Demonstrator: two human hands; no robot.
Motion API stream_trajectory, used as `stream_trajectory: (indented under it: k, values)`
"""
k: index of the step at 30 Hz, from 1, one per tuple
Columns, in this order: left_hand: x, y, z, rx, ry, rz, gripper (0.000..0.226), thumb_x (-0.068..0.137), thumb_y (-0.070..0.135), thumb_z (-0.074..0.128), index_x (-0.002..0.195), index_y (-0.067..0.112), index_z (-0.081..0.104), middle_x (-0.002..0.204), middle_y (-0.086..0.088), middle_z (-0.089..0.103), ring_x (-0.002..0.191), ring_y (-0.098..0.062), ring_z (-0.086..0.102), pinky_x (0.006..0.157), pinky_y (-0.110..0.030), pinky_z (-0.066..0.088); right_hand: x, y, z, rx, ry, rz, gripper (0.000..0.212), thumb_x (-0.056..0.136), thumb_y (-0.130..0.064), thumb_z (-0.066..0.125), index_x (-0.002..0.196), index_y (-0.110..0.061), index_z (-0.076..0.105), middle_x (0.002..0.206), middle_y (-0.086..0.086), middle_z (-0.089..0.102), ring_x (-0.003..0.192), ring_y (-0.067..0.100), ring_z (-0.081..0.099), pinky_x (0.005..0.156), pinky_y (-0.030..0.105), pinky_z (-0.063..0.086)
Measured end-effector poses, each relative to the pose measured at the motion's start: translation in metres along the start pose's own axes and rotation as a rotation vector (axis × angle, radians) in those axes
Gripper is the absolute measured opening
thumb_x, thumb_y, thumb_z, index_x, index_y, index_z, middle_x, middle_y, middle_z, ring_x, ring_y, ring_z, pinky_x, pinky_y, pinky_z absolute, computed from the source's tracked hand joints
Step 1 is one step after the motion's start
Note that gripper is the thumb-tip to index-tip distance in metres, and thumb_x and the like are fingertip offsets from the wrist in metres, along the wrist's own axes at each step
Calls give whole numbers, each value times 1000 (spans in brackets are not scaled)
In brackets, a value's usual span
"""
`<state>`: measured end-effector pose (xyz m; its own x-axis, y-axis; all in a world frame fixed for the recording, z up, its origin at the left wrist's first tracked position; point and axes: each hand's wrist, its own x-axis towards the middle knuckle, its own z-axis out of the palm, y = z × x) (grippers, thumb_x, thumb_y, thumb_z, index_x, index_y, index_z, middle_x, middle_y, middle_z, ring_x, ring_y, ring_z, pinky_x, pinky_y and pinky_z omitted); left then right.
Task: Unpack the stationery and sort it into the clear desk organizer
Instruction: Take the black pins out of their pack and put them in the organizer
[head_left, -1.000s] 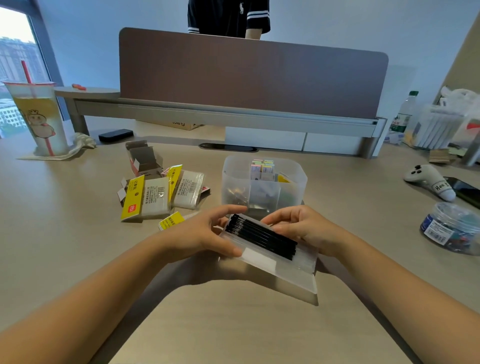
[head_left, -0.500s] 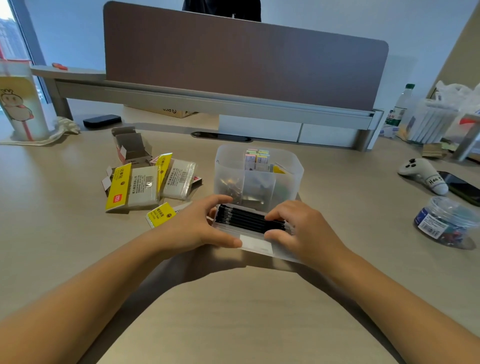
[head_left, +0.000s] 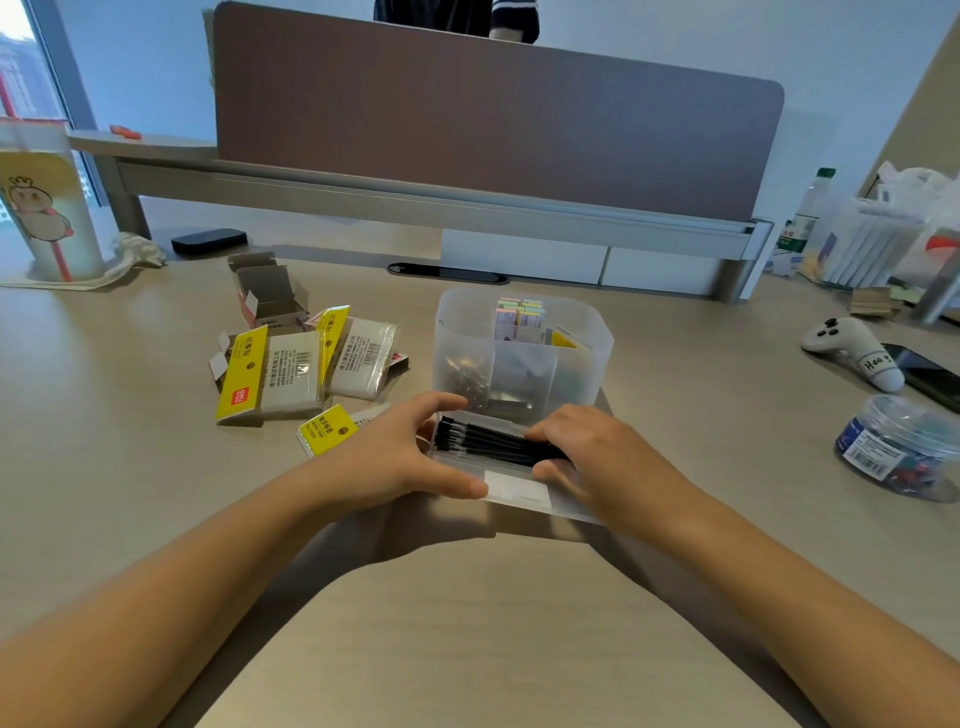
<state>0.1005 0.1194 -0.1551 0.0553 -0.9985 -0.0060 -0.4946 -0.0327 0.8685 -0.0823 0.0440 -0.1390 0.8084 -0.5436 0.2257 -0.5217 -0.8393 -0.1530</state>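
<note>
A flat clear plastic case (head_left: 511, 486) lies open on the desk just in front of the clear desk organizer (head_left: 597, 353). Several black pen refills (head_left: 483, 441) lie in the case. My left hand (head_left: 400, 457) grips the case's left end, thumb on its near edge. My right hand (head_left: 597, 457) is closed over the right ends of the refills. The organizer holds coloured sticky tabs at the back and metal clips in a front compartment.
Yellow-labelled stationery packs (head_left: 280, 374) and an opened small carton (head_left: 267, 296) lie left of the organizer. A drink cup (head_left: 47, 208) stands far left. At right are a clear jar of clips (head_left: 904, 447), a white toy (head_left: 852, 353) and a phone (head_left: 930, 374). A desk divider (head_left: 493, 119) rises behind.
The case has come down from a tilted hold onto the desk in front of the organizer. My right hand has slid over the right ends of the refills and closed on them.
</note>
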Motion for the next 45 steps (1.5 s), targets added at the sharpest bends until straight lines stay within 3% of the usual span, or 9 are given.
stream_trajectory:
  k: [3, 12, 20, 26, 31, 39, 42, 45]
  values:
    - [1, -2, 0, -26, 4, 0, 105, 31, 54, 70, 128, 32, 38, 111, 7, 54, 106, -10, 54, 92, -28, 49, 0, -2, -1, -14, -19, 7, 31, 92, -23, 45, 121, -15, 51, 121, 2, 51, 110, 16, 43, 88, 20, 32]
    - [1, -3, 0, -21, 24, -7, 103, 31, 58, 67, 128, 36, 37, 118, 3, 52, 106, -9, 50, 89, -24, 47, 3, -5, -7, 97, -63, 46, 35, 90, -18, 51, 124, -13, 49, 124, 4, 54, 111, 15, 49, 89, 17, 34]
    - [2, -3, -1, -36, 6, -45, 102, 31, 58, 69, 127, 39, 37, 127, -5, 49, 112, -18, 50, 99, -37, 45, 7, -8, -12, 107, -187, 78, 30, 91, -19, 49, 120, -14, 50, 122, 3, 50, 109, 15, 48, 88, 18, 34]
    - [2, -2, -1, -89, 0, -27, 101, 39, 47, 75, 131, 32, 38, 116, 2, 53, 102, -7, 53, 84, -18, 46, 10, -7, -14, 145, -222, 91, 28, 89, -15, 50, 117, -12, 52, 119, 6, 52, 107, 17, 47, 88, 21, 34]
    - [2, -2, 0, -119, 3, -13, 89, 48, 37, 72, 131, 29, 38, 110, 5, 54, 99, -8, 56, 79, -16, 49, 10, -6, -13, 241, -236, 125, 29, 88, -16, 52, 117, -14, 53, 119, 3, 56, 102, 14, 50, 92, 25, 41]
    - [2, -3, -1, -115, -1, 1, 100, 38, 46, 76, 130, 30, 39, 111, 10, 54, 102, -4, 53, 78, -14, 47, 17, -8, -14, 238, -306, 127, 24, 86, -17, 55, 109, -11, 54, 98, 0, 51, 92, 17, 50, 87, 33, 42]
    - [0, -1, 0, -144, -10, 9, 88, 44, 37, 76, 125, 31, 41, 107, 9, 57, 96, -6, 57, 70, -11, 52, 18, -7, -15, 278, -313, 132, 23, 85, -16, 57, 107, -11, 55, 96, 0, 52, 91, 17, 50, 86, 33, 43]
    - [-1, 0, 0, -177, -34, 24, 64, 50, 30, 73, 108, 35, 48, 104, 4, 62, 95, -11, 61, 74, -16, 53, 19, -6, -17, 336, -341, 159, 21, 84, -15, 58, 105, -12, 56, 92, -2, 52, 87, 15, 50, 82, 31, 44]
